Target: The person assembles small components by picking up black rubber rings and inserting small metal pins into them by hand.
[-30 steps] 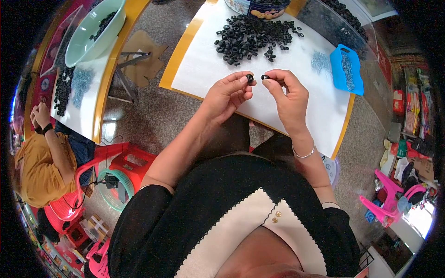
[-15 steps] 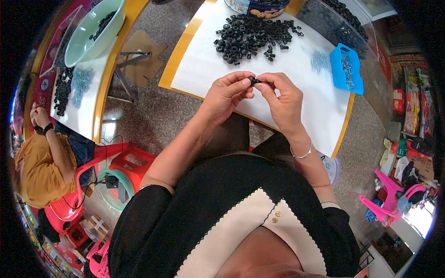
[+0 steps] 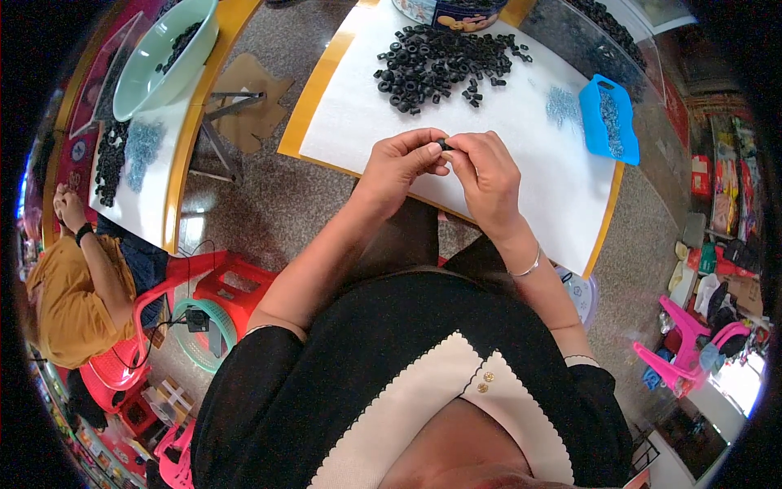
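Note:
Above the near edge of the white-covered table (image 3: 326, 130), my two hands meet around a small black part (image 3: 444, 145). My left hand (image 3: 401, 165) is closed, pinching the part between thumb and fingers. From the other side my right hand (image 3: 487, 173) is closed too, its thumb and fingertips pressed against the same part; whether they hold a second small piece is hidden. Beyond my hands lies a pile of black ring-shaped parts (image 3: 432, 69). To its right are a scatter of small clear bits (image 3: 563, 107) and a blue plastic basket (image 3: 595, 122) holding more of them.
A round tin (image 3: 464, 16) stands behind the pile, beside a clear bin (image 3: 599, 49) of black parts. On the left, a person in a mustard shirt (image 3: 77, 285) sits at another table with a pale green basin (image 3: 175, 61). Red stools (image 3: 236, 289) stand near my left elbow.
My right hand has shifted slightly left, closing in on my left hand, and its fingers cover more of the black part. My left hand has hardly moved.

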`<state>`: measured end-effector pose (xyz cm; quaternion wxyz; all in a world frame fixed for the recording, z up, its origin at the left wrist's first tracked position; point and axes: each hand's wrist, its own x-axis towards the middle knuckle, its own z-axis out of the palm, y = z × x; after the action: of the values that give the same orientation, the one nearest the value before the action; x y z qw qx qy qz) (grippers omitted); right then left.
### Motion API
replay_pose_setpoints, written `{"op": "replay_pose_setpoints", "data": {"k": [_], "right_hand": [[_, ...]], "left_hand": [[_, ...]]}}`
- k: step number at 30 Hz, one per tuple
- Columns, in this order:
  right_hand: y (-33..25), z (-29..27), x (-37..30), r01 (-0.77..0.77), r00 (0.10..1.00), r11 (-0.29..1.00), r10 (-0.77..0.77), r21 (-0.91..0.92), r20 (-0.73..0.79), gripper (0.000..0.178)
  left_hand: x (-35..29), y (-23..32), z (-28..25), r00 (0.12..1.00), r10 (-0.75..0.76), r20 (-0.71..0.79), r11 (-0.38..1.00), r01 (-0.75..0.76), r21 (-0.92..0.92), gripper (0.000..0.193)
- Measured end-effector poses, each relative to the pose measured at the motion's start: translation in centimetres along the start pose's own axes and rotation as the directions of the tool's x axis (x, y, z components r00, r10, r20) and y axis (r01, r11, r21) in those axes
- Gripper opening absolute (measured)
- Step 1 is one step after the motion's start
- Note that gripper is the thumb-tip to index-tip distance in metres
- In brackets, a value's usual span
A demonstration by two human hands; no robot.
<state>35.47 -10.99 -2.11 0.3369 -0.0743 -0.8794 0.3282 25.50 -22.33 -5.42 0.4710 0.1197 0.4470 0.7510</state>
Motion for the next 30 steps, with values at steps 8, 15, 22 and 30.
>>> {"op": "replay_pose_setpoints", "data": {"k": [8, 15, 22, 30], "right_hand": [[0.9, -0.2, -0.5, 0.045, 0.997, 0.999, -0.045, -0.012, 0.063, 0.017], [0.7, -1.2, -0.2, -0.319, 0.936, 0.899, 0.25, 0.3, 0.248, 0.021], [0.7, 0.4, -0.8, -0.279, 0.948, 0.922, 0.22, 0.27, 0.228, 0.029], [0.1, -0.8, -0.3, -0.154, 0.979, 0.98, 0.135, 0.123, 0.151, 0.026]], "left_hand": [[-0.4, 1.2, 0.0, 0.987, -0.156, 0.036, 0.979, 0.15, 0.141, 0.028], [-0.3, 0.9, -0.4, 0.977, -0.196, 0.082, 0.98, 0.199, -0.031, 0.027], [-0.5, 0.7, 0.1, 0.986, -0.155, 0.067, 0.983, 0.161, -0.088, 0.026], [-0.1, 0.9, 1.2, 0.995, -0.073, 0.062, 0.995, 0.077, -0.071, 0.024]]}}
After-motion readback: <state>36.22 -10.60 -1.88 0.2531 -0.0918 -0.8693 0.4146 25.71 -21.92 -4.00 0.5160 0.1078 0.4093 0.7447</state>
